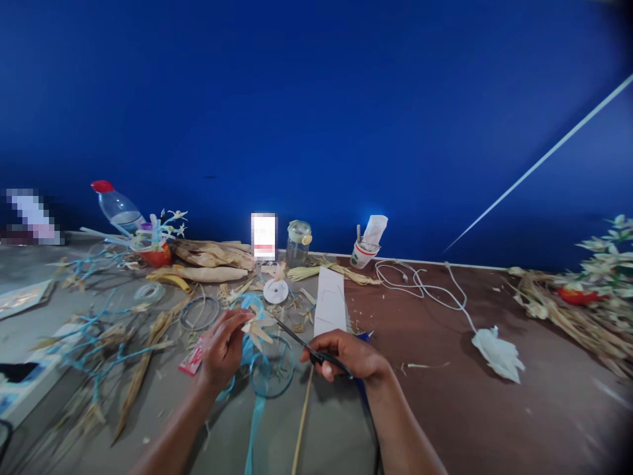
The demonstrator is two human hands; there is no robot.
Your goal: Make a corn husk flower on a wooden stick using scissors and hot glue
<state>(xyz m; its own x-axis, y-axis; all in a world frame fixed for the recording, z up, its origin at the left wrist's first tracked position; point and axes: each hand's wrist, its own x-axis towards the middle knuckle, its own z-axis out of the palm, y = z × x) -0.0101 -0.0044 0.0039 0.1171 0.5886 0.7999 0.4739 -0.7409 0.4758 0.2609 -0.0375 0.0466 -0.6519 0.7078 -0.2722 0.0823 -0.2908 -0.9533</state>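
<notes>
Between the fingers of my left hand [222, 346] is a pale flower [258, 326] with pointed petals, which look cut from dry husk. My right hand [346, 356] is closed around the dark handles of a pair of scissors [324, 357]. The blades point up and left, with their tips close to the flower's right side. Light blue ribbon [258, 412] hangs below and behind the flower and runs down toward me. Just beyond the flower lies a white spool [275, 291].
Dried husks [212, 254], a jar [298, 244] and a white cup [364, 253] stand along the blue wall. Blue-wrapped stems [99, 359] spread on the left. A white card [330, 300], a white cable [425, 287] and a crumpled tissue [498, 354] lie to the right.
</notes>
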